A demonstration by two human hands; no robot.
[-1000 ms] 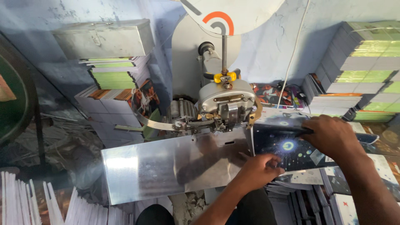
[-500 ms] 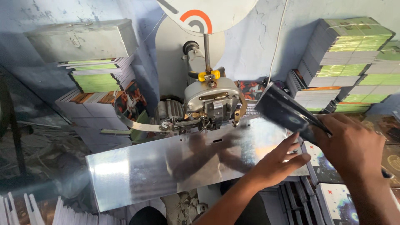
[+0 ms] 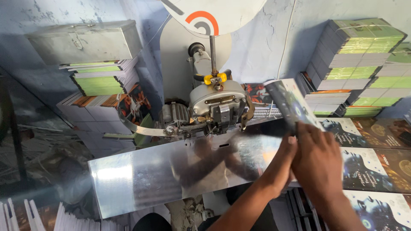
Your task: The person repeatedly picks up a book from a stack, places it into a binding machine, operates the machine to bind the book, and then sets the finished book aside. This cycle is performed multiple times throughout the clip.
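Both hands (image 3: 310, 158) close together, right hand (image 3: 319, 164) and left hand (image 3: 280, 164) gripping a tilted booklet (image 3: 291, 105) just above them, right of the stitching machine head (image 3: 218, 105), over the shiny metal surface (image 3: 141, 179).

I am looking at a small print-finishing or bookbinding workshop. The stitching machine (image 3: 216, 107) sits at the centre, with a wire spool disc (image 3: 214, 15) above it and a shiny metal work plate (image 3: 171, 171) in front of it. Left of the machine, stacked booklets (image 3: 100, 81) carry a grey metal box (image 3: 85, 40); right of it stand bundled stacks (image 3: 359, 55) against a worn blue wall (image 3: 274, 47), with printed covers (image 3: 376, 158) spread below.
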